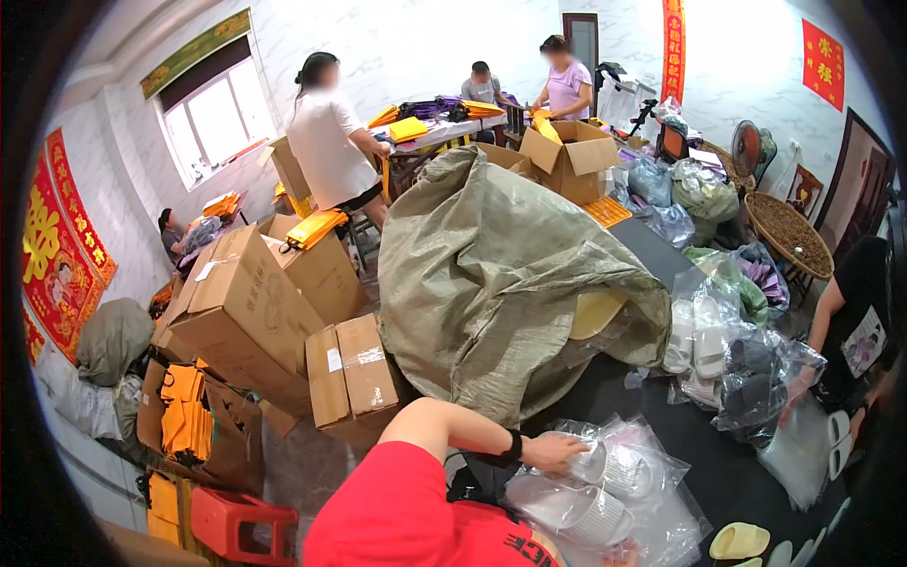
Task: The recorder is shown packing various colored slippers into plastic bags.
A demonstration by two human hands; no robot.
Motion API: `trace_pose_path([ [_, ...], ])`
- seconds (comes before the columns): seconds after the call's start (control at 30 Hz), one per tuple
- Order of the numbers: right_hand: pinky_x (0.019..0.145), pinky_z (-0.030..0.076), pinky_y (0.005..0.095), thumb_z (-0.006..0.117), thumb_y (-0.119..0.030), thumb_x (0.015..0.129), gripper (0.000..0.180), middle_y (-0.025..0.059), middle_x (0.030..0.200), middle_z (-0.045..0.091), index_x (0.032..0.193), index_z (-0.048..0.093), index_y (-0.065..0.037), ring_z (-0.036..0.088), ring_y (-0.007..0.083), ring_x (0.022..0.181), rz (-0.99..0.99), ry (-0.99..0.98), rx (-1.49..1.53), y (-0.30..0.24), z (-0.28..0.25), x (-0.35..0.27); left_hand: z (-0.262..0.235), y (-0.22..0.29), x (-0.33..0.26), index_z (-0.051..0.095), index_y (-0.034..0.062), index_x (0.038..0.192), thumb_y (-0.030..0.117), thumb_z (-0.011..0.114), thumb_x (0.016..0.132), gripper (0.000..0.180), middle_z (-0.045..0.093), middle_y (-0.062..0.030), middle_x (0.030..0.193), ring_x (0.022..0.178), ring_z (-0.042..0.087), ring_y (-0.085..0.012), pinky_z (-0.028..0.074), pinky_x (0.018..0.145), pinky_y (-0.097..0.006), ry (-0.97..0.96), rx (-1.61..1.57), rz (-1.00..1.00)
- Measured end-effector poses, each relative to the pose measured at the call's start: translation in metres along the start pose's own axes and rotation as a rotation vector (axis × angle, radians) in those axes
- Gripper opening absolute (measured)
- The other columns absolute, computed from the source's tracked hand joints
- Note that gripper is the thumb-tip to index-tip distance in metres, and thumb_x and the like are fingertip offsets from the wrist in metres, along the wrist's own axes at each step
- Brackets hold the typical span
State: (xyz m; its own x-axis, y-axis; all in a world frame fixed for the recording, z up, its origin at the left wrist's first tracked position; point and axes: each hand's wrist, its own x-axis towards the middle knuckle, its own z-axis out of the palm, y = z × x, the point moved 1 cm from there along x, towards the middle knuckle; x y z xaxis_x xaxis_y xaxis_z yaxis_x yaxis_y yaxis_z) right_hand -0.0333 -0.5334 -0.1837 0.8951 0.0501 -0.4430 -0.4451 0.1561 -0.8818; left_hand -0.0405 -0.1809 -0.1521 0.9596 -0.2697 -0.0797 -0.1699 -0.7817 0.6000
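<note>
My left hand (557, 452), with a black band at its wrist, reaches in from the lower middle. Its fingers are stretched out over the top of a white slipper (593, 461) in a clear plastic bag. Beside and below it lie more white slippers (576, 515), also under clear film, on the dark tabletop (605, 378). Clear plastic bags (661, 515) spread out under and to the right of them. Only a small part of my right hand (621, 554) shows at the lower edge, by the nearest slipper; its fingers are mostly hidden.
A big grey-green woven sack (491, 274) covers the table's far part. Cardboard boxes (255, 293) and a red stool (244, 529) stand left. At right, a person in black (855, 321) handles clear bags near bagged slippers (704, 335). Yellow slippers (740, 541) lie near. People work behind.
</note>
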Motion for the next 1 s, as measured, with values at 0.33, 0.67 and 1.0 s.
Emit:
trace_pose_path([
  [0.33,0.085,0.041,0.0435,0.042,-0.027,0.089,0.045,0.0164,0.124,0.045,0.129,0.039,-0.007,0.049,0.0323,0.106,0.086,0.068,-0.102,-0.042,0.0,0.011,0.028,-0.051,-0.038,0.026,0.005,0.13,0.036,0.048,0.085,0.059,0.05,-0.0279,0.111,0.097,0.052,-0.0401,0.042,0.082,-0.045,0.229,-0.293,-0.608],
  [0.67,0.076,0.044,0.0348,0.062,-0.017,0.078,0.044,0.0169,0.098,0.058,0.113,0.051,0.007,0.054,0.0251,0.09,-0.261,-0.154,-0.748,-0.054,0.004,0.002,0.02,-0.032,-0.032,0.03,0.0048,0.129,0.027,0.055,0.076,0.063,0.043,-0.0244,0.118,0.106,0.047,-0.042,0.039,0.088,-0.045,0.095,-0.233,-0.567],
  [1.0,0.089,0.039,0.0374,0.054,-0.026,0.084,0.044,0.0257,0.11,0.054,0.114,0.051,0.007,0.05,0.0323,0.103,-0.154,-0.141,-0.786,-0.105,0.051,-0.025,0.018,-0.009,-0.022,0.051,-0.001,0.112,0.021,0.053,0.073,0.046,0.057,-0.0222,0.103,0.095,0.056,-0.033,0.043,0.082,-0.039,-0.119,-0.333,-0.376],
])
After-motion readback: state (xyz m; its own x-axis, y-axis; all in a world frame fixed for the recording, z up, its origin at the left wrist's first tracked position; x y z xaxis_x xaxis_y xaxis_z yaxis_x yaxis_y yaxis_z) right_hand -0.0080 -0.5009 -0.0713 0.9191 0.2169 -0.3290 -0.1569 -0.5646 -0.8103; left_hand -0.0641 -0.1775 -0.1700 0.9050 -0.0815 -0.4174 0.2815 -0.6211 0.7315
